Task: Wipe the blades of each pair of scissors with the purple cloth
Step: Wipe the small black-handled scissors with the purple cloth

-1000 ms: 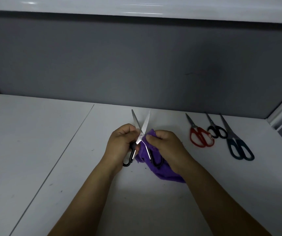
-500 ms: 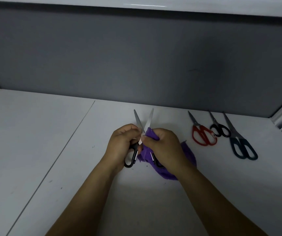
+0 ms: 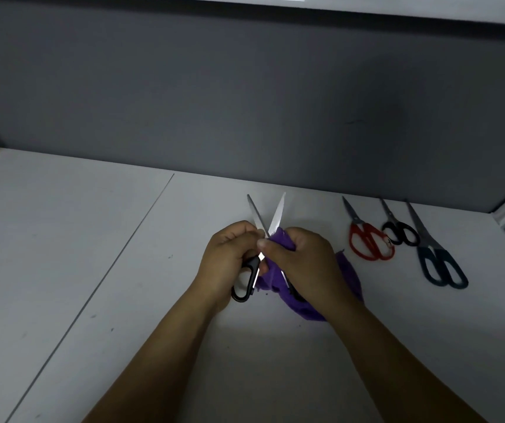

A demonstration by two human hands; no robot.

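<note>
Moved: the right hand (image 3: pixel 303 261) has carried the purple cloth (image 3: pixel 349 273) up against the root of the right-side blade, and its thumb now lies across the pivot, which showed bare a second ago. The three waiting pairs have not shifted on the table.
Scissors being wiped: the black-handled scissors (image 3: pixel 246 282) are held just above the table (image 3: pixel 92 270), close in front of the person. The blades are spread in a V with the tips pointing toward the grey partition (image 3: pixel 245 102).
How they handle: probably light and rigid. The polished steel is likely slippery under fabric, and the edges and points are sharp, so the safe hold is at the handles, wiping from pivot to tip.
Cloth: soft and limp. It folds readily around a blade, and a loose tail trails beneath the right wrist.
Left grip: the left hand (image 3: pixel 230 257) curls its fingers round one handle loop to steady the pair.
Right grip: fingers and thumb pinch the cloth around the blade root. The second loop is mostly hidden under the fabric.
Waiting pairs: the red scissors (image 3: pixel 370 242), small black scissors (image 3: pixel 400 232) and dark blue scissors (image 3: pixel 440 267) lie closed side by side, well apart from the hands.
</note>
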